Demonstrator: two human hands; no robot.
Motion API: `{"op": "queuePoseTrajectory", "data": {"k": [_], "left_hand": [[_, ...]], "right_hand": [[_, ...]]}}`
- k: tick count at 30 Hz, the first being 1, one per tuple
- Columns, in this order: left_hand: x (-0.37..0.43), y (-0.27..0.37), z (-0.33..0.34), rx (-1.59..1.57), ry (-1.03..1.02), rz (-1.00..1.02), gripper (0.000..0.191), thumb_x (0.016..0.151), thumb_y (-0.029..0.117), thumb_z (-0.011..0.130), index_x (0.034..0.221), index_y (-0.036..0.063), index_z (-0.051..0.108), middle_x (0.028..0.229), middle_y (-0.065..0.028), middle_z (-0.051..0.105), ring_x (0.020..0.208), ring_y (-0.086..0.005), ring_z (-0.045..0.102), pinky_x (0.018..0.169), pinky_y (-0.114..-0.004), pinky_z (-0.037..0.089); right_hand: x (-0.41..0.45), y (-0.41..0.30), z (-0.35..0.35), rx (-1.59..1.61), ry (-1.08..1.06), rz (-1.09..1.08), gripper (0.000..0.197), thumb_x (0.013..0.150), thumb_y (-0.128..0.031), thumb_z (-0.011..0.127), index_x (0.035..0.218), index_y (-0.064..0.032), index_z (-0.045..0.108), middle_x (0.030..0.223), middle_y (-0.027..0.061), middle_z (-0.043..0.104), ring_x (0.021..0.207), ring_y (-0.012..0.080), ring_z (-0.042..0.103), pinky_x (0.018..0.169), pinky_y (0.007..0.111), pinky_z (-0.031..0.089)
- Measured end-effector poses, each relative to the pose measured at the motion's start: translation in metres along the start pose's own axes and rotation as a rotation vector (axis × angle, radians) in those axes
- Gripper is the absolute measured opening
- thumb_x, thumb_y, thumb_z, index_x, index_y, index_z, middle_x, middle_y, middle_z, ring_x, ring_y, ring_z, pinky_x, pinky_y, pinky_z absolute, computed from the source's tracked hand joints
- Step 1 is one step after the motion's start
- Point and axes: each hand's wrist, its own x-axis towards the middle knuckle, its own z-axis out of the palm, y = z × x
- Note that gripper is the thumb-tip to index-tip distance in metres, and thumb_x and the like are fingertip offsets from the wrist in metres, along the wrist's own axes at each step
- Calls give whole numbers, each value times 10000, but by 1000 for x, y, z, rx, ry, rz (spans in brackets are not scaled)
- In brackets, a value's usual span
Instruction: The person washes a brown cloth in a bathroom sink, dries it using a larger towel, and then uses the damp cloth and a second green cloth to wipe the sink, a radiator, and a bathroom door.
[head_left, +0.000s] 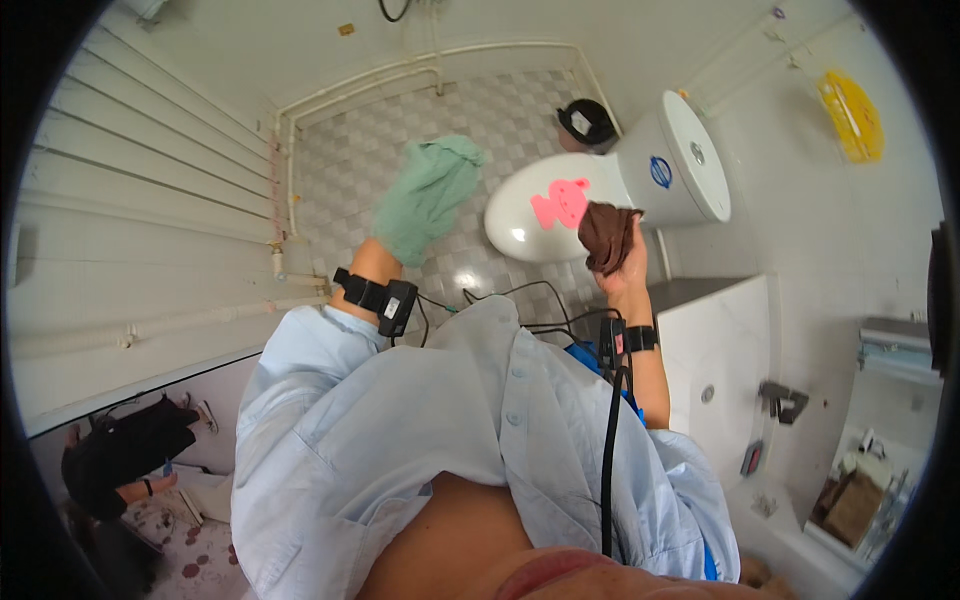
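A green cloth (431, 196) hangs over my left hand, above the tiled floor on the left; the fingers are hidden beneath it. My right hand (628, 262) holds a bunched dark brown cloth (606, 236) over the near right edge of the toilet lid. The white toilet lid (517, 225) is down and bears a pink animal-shaped sticker (564, 204). Behind the lid stands the white cistern (679, 161) with its push button. Black straps with small devices are on both my forearms, and cables run from them.
A black-lined waste bin (589, 124) stands beside the toilet. Pipes (360, 91) run along the walls. At right is a white vanity cabinet (705, 352); a yellow packet (851, 116) hangs on the wall. Another person in black (131, 450) is at lower left, past a doorway.
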Motion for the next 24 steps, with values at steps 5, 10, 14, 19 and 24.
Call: {"op": "queuePoseTrajectory", "data": {"k": [5,10,14,19,24], "left_hand": [[2,34,-39,-91,32,128,410,1005,268,327,1319,30,442,1335,-87,486,1261,-214,430,1079,-328,324],[-9,74,-56,52,291,437,500,991,390,362,1356,54,422,1350,-71,465,1240,-207,423,1041,-335,349],[-10,107,-88,24,488,558,453,1001,379,345,1313,70,455,1271,-57,515,1188,-196,453,1003,-282,344],[-4,170,-165,33,669,852,412,958,373,463,1297,141,493,1287,-37,511,1185,-182,459,968,-309,392],[-12,261,-195,35,996,1073,447,948,378,469,1330,146,469,1333,-53,468,1212,-175,430,965,-319,377]], "right_hand": [[55,10,20,10,-46,74,510,950,-433,467,1306,-67,453,1276,97,528,1153,274,517,983,433,428],[99,-3,46,39,-216,72,520,964,-414,445,1341,-59,401,1361,100,449,1242,272,439,1053,444,358],[128,1,65,144,-210,103,442,977,-333,391,1340,-82,408,1356,104,449,1264,277,421,1067,468,327],[165,33,113,219,-291,147,483,879,-281,443,1326,-99,441,1358,89,455,1265,291,416,1064,495,315],[208,66,200,83,-245,62,482,867,-292,449,1317,-120,457,1352,85,465,1264,286,417,1064,468,322]]}}
